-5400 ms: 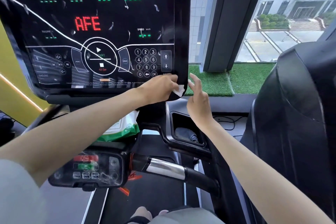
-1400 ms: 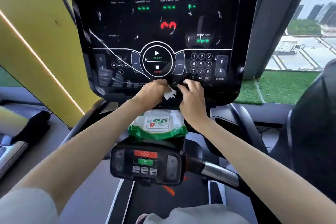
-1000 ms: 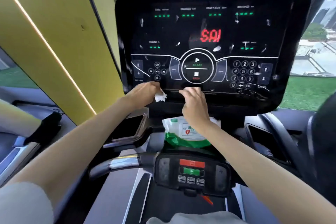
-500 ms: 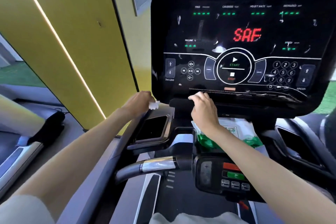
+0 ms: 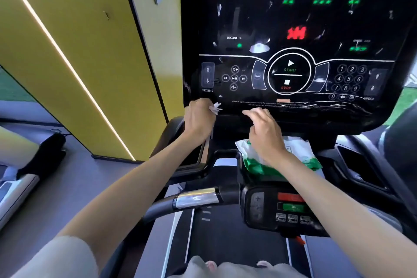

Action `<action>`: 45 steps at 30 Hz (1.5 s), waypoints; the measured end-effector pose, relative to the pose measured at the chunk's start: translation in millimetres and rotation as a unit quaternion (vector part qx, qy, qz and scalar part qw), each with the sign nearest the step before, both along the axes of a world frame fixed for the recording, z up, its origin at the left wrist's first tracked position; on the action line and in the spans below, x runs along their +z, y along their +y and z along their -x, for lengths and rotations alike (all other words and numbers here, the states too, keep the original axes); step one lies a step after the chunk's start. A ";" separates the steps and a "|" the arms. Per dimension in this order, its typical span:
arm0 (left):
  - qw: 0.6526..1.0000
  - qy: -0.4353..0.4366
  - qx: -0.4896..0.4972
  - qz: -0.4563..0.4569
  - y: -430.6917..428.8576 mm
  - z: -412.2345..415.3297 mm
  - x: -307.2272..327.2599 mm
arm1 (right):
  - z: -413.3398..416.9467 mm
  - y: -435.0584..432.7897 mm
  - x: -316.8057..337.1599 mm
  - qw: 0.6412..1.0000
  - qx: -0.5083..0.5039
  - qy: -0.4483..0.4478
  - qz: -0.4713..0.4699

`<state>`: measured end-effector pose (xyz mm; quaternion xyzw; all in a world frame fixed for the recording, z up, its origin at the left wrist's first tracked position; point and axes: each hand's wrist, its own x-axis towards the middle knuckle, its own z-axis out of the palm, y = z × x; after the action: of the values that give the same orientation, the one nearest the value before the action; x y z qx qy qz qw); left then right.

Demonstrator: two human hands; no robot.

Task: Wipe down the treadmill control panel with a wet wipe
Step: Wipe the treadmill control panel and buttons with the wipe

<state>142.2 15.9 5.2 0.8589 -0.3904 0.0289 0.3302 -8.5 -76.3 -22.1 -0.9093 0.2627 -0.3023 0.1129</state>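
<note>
The black glossy control panel (image 5: 293, 36) fills the upper right, with lit green readouts, a red display and START/STOP buttons. My left hand (image 5: 199, 119) grips a crumpled white wet wipe (image 5: 215, 107) against the panel's lower left corner, just under the INCLINE buttons. My right hand (image 5: 265, 133) hovers at the panel's bottom edge near the middle, fingers loosely bent and holding nothing. Wet streaks show along the panel's lower right strip.
A green and white wet wipe pack (image 5: 255, 160) lies on the console tray under my right hand. Below are a small handlebar keypad (image 5: 286, 210) and a chrome-banded handlebar (image 5: 194, 198). A yellow wall (image 5: 79, 52) stands left, and another machine (image 5: 13, 187) sits at far left.
My left hand carried the wipe leftward along the panel's bottom edge to the lower left corner. My right hand followed along the edge and has lifted off it.
</note>
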 end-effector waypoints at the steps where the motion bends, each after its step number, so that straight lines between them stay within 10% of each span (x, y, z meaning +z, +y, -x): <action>1: 1.000 -0.008 0.001 -0.019 -3.9 -0.3 5.6 | 5.1 -3.1 -0.7 1.000 -0.014 -0.005 -0.002; 22: 0.980 -0.081 -0.168 -0.063 -155.4 165.5 10.0 | 143.3 -103.0 11.9 0.990 -0.131 -0.043 0.015; 45: 0.947 -0.158 -0.275 -0.046 -263.6 295.0 20.4 | 251.5 -185.4 30.2 0.944 -0.257 -0.109 -0.178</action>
<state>-152.8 -247.7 25.5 0.7167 -0.6596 0.0548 0.2195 -260.1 -261.7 8.2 -0.7375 0.5232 -0.3666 0.2191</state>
